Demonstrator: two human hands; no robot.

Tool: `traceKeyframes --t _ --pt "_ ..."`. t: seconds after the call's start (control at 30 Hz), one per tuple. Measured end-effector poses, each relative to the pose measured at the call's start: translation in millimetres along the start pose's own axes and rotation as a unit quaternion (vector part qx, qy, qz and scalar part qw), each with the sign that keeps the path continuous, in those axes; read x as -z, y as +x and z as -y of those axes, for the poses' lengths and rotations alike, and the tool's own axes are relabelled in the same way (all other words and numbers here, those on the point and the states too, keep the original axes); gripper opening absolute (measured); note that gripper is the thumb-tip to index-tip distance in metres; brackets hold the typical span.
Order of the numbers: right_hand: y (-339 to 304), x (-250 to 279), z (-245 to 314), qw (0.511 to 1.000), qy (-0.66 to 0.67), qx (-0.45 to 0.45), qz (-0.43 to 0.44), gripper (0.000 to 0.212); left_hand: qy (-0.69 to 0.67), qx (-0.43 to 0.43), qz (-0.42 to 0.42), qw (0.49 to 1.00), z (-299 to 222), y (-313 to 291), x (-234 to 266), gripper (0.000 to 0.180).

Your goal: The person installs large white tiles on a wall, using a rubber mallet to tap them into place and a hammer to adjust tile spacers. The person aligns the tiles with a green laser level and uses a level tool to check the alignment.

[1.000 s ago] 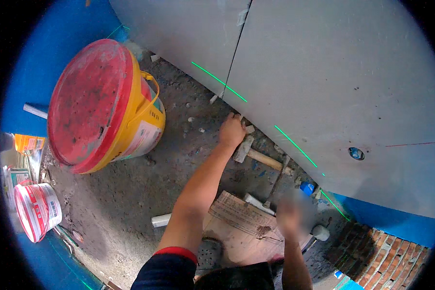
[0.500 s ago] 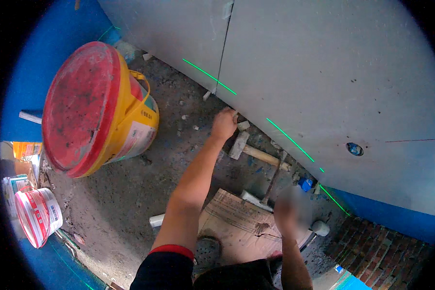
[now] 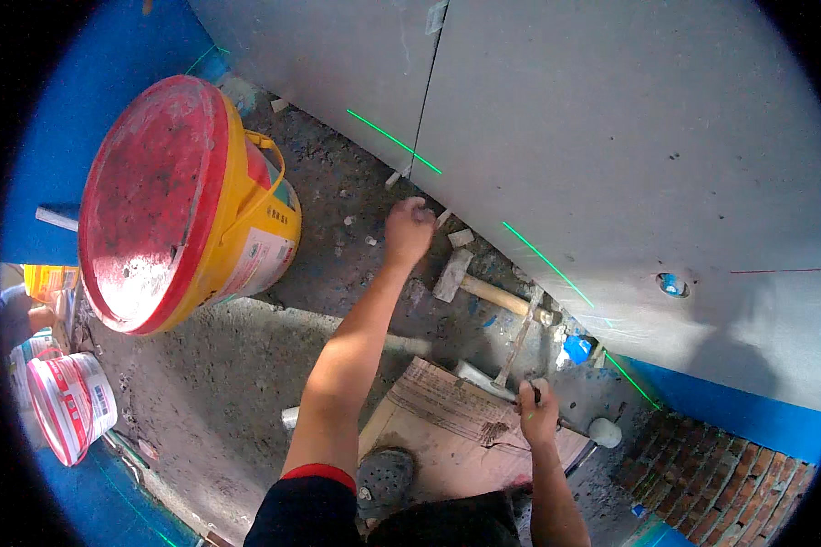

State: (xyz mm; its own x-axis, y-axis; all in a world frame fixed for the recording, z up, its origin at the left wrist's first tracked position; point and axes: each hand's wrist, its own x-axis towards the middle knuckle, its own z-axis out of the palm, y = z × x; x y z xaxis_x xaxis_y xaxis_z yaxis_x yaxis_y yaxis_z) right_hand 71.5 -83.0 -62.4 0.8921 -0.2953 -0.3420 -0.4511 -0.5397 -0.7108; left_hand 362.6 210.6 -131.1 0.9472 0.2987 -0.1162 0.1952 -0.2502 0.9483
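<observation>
My left hand (image 3: 409, 233) is closed just off the foot of the grey wall board (image 3: 611, 137); something small and dark shows at its fingers, too small to name. Beside it a thin pale wedge (image 3: 443, 218) stands at the board's lower edge, and a small pale block (image 3: 461, 238) lies close by. Low on the right, my right hand (image 3: 538, 415) is closed round a dark handle whose far end is hard to make out. Between the hands lie a club hammer (image 3: 488, 291) with a wooden handle and a thin, dirty metal tool (image 3: 518, 339).
A big yellow bucket (image 3: 278, 223) with a red lid stands on the left, a smaller white-and-red bucket (image 3: 91, 392) behind it. Cardboard (image 3: 429, 410) lies by my shoe (image 3: 386, 476). A pale-headed mallet (image 3: 604, 432) rests near the brickwork (image 3: 711, 474). Green laser lines cross the board.
My left hand has drawn back left from the board's foot, uncovering the thin wedge. The right hand has stayed near the same place, now sharp instead of blurred. Brighter light falls on floor and board.
</observation>
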Motion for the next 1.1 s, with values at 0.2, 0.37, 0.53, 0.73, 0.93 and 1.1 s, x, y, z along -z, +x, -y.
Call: traceKeyframes --t 0.2,0.37,0.53,0.73,0.93,1.1 --pt "-6 -7 15 0.997 -0.067 0.031 0.004 0.026 -0.544 0.295 -0.032 0.785 24 53 16 0.018" --pt "-5 -1 33 0.998 -0.049 -0.030 0.037 0.028 -0.582 0.300 0.000 0.756 8 55 11 0.016" --pt "-7 -5 43 0.998 -0.052 -0.026 0.038 0.031 -0.620 0.301 -0.005 0.725 17 56 14 0.011" --pt "-8 -8 25 0.997 -0.056 -0.013 0.051 0.034 -0.690 0.280 0.023 0.667 29 56 13 0.023" --pt "-16 -5 24 0.993 -0.100 -0.039 0.052 0.035 -0.673 0.315 -0.065 0.666 -5 42 6 0.002" --pt "-17 -9 27 0.995 -0.081 0.033 0.040 0.026 -0.559 0.209 0.023 0.802 26 21 28 0.020"
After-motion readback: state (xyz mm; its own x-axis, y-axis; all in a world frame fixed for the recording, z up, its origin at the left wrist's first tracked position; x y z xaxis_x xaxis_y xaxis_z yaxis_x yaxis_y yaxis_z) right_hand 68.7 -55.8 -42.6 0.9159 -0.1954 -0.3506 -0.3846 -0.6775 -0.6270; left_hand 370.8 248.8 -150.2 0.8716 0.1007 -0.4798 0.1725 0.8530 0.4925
